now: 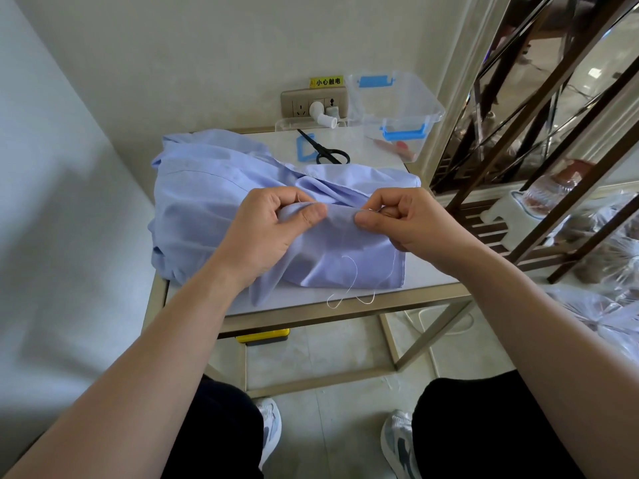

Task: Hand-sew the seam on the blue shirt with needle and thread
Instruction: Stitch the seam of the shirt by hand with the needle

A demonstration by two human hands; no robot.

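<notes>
The seam fold of the blue shirt (207, 188), heaped on the bench (297, 300), runs crosswise between the two grips, the left hand (276, 233) pinching cloth and the right hand (401, 219) pinching the fold's other end, likely nearest the needle, thread (352, 281) trailing below it.

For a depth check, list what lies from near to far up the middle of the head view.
shoes → thread loop → left hand and right hand, level, pinching the shirt → scissors → socket
</notes>
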